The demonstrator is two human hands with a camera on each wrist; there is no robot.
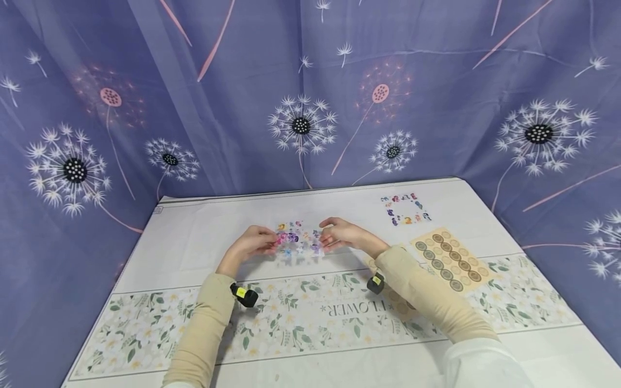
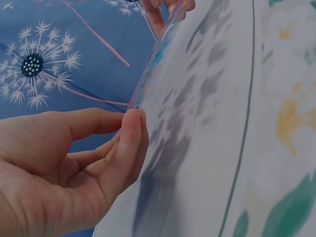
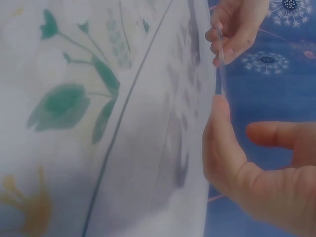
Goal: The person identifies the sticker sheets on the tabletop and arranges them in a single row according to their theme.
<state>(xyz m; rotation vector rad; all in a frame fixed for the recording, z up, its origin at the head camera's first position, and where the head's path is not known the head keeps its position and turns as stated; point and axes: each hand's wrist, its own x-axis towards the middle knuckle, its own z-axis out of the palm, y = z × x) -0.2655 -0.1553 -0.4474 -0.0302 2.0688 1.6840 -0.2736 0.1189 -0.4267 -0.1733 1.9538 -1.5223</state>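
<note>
A clear sticker sheet [image 1: 296,237] with small colourful cartoon figures hangs between my two hands, just above the white part of the table. Its shadow falls on the cloth below. My left hand [image 1: 254,241] pinches the left edge between thumb and fingers, as the left wrist view shows with the sheet [image 2: 160,54] nearly edge-on. At the right edge, my right hand [image 1: 345,235] supports the sheet with extended fingers. In the right wrist view the thumb [image 3: 269,134] stands apart from those fingers [image 3: 219,133], not pressing on the sheet.
Another clear sticker sheet [image 1: 407,220] lies at the back right. Nearer is a tan sheet of round brown stickers [image 1: 451,261]. A second tan sheet [image 1: 401,310] is partly hidden under my right forearm. A floral cloth [image 1: 291,334] covers the table, with a dandelion curtain [image 1: 233,145] behind.
</note>
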